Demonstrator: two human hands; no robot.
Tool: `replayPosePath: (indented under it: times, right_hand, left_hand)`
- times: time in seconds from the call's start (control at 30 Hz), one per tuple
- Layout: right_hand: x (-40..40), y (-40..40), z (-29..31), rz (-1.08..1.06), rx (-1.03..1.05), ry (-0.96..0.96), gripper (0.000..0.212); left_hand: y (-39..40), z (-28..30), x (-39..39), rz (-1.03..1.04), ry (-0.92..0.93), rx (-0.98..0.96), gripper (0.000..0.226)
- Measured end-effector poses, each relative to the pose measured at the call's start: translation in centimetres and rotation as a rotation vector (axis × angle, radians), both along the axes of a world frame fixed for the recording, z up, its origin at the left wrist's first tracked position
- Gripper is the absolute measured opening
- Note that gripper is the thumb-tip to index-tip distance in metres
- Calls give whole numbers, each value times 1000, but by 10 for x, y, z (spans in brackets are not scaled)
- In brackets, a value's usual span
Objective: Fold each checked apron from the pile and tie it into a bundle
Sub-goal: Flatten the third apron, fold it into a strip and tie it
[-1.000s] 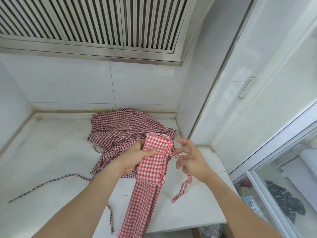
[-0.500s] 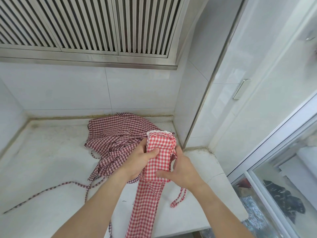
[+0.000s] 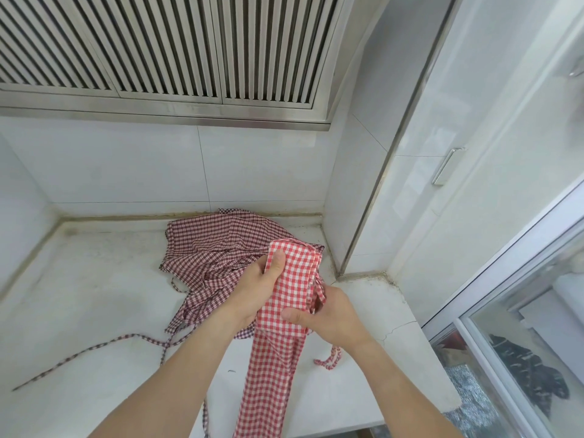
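L hand (image 3: 252,294) gripped the folded red-checked apron (image 3: 292,286) w/ thumb on its front; R hand (image 3: 328,314) pinched its lower part & a tie strap (image 3: 328,361). Apron held above the table's (image 3: 79,295) near edge, tail hanging over it. Dark-checked pile (image 3: 218,248) lay by the far right corner.

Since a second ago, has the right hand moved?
Yes. The right hand has closed in leftward onto the folded red checked apron, away from the counter's right edge.
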State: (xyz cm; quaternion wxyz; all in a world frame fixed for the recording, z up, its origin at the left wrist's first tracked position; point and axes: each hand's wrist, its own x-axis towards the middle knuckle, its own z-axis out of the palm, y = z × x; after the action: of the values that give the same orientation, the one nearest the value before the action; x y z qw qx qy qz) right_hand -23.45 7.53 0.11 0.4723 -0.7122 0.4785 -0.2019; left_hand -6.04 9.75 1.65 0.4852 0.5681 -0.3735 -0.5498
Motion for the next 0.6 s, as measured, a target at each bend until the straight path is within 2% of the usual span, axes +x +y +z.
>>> replayPosePath:
  times: [0.03, 0.1, 0.27, 0.33, 0.43, 0.6]
  right_hand:
    - [0, 1, 0, 10, 4, -14, 58]
    - [0, 1, 1, -32, 0, -65, 52]
    - [3, -1, 3, -147, -34, -152, 48]
    - [4, -2, 3, -153, -32, -166, 50]
    - [3, -5, 3, -45, -29, -118, 61]
    - [-3, -8, 8, 89, -35, -96, 70]
  left_hand:
    - [1, 4, 1, -57, -6, -15, 50]
    - [1, 12, 4, -172, 23, -5, 40]
    - [-3, 16, 14, -277, 64, 18, 53]
    - [-4, 12, 14, -227, 28, -32, 49]
    - [-6, 3, 9, -92, -62, -97, 41]
    - [-5, -1, -2, 84, -148, -104, 38]
